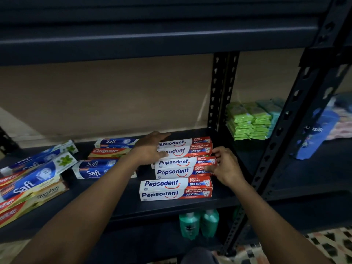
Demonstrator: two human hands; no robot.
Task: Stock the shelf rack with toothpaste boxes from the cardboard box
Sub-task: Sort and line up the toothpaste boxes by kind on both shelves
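Toothpaste boxes fill the dark shelf (190, 206) of the rack, three of them lying lengthwise one behind another. The left hand (152, 147) rests flat on the left end of the back Pepsodent box (187, 147), fingers straight and slightly spread, thumb against its front face. The right hand (225, 166) pinches the right end of the middle Pepsodent box (177, 167) with curled fingers. The front Pepsodent box (171, 188) lies near the shelf edge, untouched. To the left lie Safi boxes (91, 168) and a Colgate box (106, 152), with more stacked askew at the far left. Green packets (247, 122) are stacked in the next bay, and two green bottles (200, 223) stand on the level below.
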